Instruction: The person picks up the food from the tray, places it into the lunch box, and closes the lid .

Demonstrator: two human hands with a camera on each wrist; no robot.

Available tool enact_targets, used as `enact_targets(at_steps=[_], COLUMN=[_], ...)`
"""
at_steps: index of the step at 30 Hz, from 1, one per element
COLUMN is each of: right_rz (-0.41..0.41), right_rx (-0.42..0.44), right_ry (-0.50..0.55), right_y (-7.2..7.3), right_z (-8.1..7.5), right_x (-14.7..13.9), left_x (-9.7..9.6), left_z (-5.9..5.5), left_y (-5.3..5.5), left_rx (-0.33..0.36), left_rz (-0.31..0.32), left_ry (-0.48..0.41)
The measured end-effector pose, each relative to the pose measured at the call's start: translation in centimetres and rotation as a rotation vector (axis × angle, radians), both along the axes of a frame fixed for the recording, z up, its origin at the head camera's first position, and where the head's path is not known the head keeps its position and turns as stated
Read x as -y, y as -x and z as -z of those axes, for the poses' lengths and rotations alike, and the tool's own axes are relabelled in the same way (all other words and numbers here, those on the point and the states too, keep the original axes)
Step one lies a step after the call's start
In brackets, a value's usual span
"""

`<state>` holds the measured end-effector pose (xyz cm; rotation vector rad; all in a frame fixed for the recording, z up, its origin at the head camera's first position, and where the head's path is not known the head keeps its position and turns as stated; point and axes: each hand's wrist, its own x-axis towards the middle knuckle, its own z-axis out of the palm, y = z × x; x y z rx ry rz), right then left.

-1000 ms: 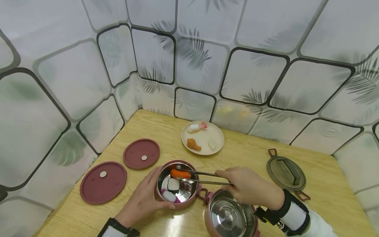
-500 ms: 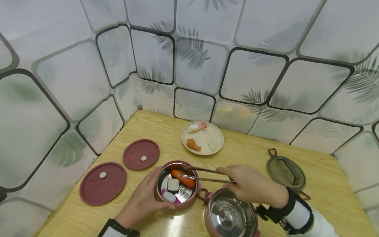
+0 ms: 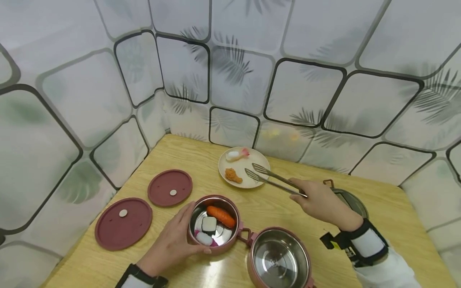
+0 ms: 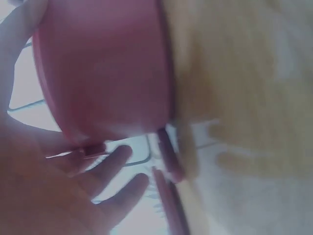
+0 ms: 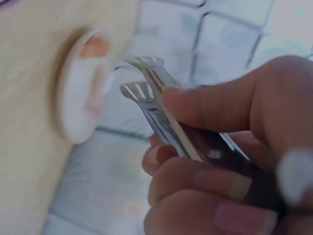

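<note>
My left hand (image 3: 174,238) grips the side of a small pink steel-lined pot (image 3: 225,250), its thumb at the near rim. Inside lie an orange carrot-shaped toy food piece (image 3: 221,216), a white-topped sushi piece with a dark band (image 3: 209,225), and a white piece on magenta (image 3: 204,239). My right hand (image 3: 322,202) holds metal tongs (image 3: 279,183), also large in the right wrist view, with spread, slotted tips over the cream plate (image 3: 261,157). Nothing is between the tips. A toy drumstick (image 3: 233,176) and a shrimp sushi (image 3: 237,155) rest on the plate.
A second, larger pink pot (image 3: 274,256) stands empty at the near right, its handle against the small pot's. Two dark red lids (image 3: 171,180) with white knobs lie at left. Partly behind the right hand is a dark lid (image 3: 354,202). Patterned walls close off the table's back.
The tongs released the orange piece, which settled aslant in the small pot. My right hand carried them up and away from me to the plate. My left hand stays on the pot.
</note>
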<state>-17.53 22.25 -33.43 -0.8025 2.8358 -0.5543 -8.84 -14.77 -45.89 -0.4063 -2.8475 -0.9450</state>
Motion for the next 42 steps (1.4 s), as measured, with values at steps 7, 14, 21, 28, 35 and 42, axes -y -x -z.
enact_targets(at_steps=[7, 14, 21, 28, 35, 42], right_rz=[0.075, 0.073, 0.076, 0.090, 0.091, 0.087], right_rx=[-0.008, -0.060, -0.017, -0.049, -0.074, -0.061], right_ry=[-0.008, -0.053, -0.079, -0.099, -0.101, -0.047], right_y=[1.6, 2.8, 3.5, 3.4, 3.4, 3.1], right_z=[2.6, 4.1, 5.0, 5.5, 5.7, 5.4], right_x=[-1.2, -1.0, 0.4, 1.0, 0.7, 0.3], left_x=[-0.9, -5.0, -10.2, -12.7, -13.2, -13.1], left_z=[-1.2, -2.6, -2.0, -1.2, -0.8, -0.5], left_y=[-0.4, -0.7, -0.9, -0.8, -0.7, -0.7], left_rx=[-0.058, -0.169, -0.069, -0.045, -0.041, -0.126], left_rz=[0.111, 0.330, 0.486, 0.541, 0.537, 0.547], left_ry=[0.060, 0.005, -0.072, 0.012, 0.019, 0.053])
